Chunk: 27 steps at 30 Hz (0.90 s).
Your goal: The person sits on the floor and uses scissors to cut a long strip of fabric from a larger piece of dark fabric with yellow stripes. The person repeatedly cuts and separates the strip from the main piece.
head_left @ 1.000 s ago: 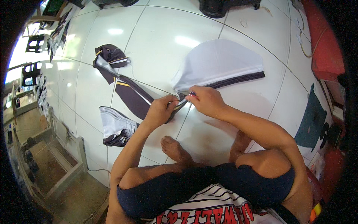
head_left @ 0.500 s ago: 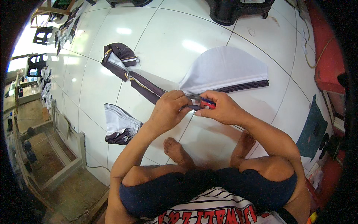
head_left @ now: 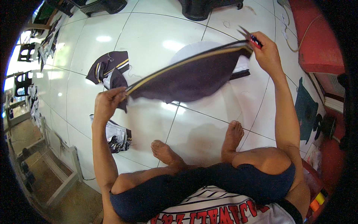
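Note:
A dark cloth panel with a yellow and white striped edge is stretched across in front of me, above the tiled floor. My left hand pinches its left corner. Farther off and higher, my right hand is closed around small red and black thread snips, blades pointing up and left, and the panel's right end is at its fingers. Behind the panel a stack of white cloth pieces with dark edges is partly hidden. Dark striped pieces lie crumpled beyond my left hand; some of them pass behind it.
A fanned stack of white and dark pieces lies near my left forearm. Black plastic stools stand at the far edge. To the right are a red object and a dark green cloth; a metal frame stands at left.
My hands have moved apart, from close together at the middle to wide left and right, spreading the striped panel between them. The string of dark pieces at left has shifted and bunched up.

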{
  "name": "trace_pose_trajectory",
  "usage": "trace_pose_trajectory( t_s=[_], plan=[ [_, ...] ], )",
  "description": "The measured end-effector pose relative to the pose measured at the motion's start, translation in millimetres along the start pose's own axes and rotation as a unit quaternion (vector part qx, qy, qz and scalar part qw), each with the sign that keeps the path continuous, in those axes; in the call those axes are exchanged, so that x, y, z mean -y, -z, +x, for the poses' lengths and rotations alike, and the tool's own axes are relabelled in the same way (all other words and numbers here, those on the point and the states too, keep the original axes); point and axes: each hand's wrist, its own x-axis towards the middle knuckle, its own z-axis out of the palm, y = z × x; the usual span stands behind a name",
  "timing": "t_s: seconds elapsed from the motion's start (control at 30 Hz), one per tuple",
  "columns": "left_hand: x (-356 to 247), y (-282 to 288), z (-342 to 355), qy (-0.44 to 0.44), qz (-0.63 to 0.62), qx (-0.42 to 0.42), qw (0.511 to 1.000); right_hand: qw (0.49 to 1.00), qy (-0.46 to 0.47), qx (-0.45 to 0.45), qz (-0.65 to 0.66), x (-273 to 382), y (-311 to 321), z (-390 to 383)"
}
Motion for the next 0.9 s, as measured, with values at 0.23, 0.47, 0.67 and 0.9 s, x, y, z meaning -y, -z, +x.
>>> trace_pose_trajectory(
  t_s=[0.23,0.47,0.67,0.9],
  plan=[
    [-15.2,-35.5,3.2,-0.180,0.037,-0.122,0.975,0.987,0.055,-0.154,-0.003,-66.1,-22.2,-21.7],
    [2.9,-135.3,-0.2,-0.238,0.080,-0.052,0.966,0.994,-0.090,-0.041,-0.052,-111.9,-92.1,-107.4],
    [24.9,-160.2,-14.6,-0.199,0.122,-0.002,0.972,0.983,-0.157,0.042,-0.088,-121.6,-108.4,-136.8],
    [24.2,-159.4,-20.9,-0.208,0.120,-0.029,0.970,0.985,-0.140,0.027,-0.093,-114.6,-103.4,-138.1]
  ],
)
